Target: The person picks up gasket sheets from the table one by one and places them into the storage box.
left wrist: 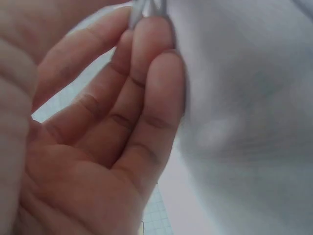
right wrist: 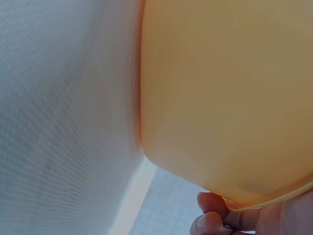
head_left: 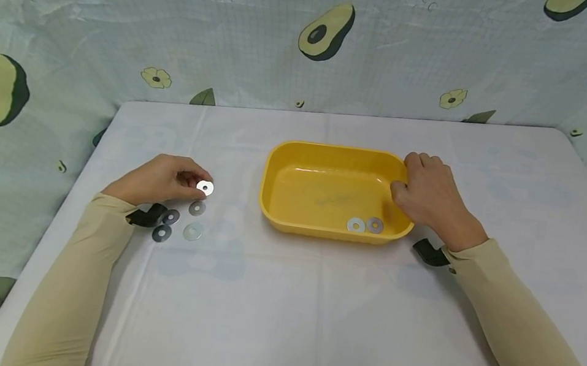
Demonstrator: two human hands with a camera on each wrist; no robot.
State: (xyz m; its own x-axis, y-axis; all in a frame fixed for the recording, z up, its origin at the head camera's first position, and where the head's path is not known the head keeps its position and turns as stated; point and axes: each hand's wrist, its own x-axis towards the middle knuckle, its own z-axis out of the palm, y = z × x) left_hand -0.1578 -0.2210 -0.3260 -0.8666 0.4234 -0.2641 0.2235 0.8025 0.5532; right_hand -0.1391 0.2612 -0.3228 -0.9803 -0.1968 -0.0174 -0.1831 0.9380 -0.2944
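Note:
My left hand pinches a shiny metal washer between thumb and fingertips, just over the left part of the table. In the left wrist view, thin grey edges show at the fingertips, blurred. Close below that hand lie several loose flat washers: a grey one, a paler one, and two darker ones, the lower near the wrist. My right hand grips the right end of a yellow plastic tray, thumb over the rim. Two washers, one pale and one greyer, lie in the tray's front right part.
A white cloth covers the table. Behind and to the left hangs a pale curtain printed with avocados. Black straps sit at both wrists, the right one beside the tray's front right corner.

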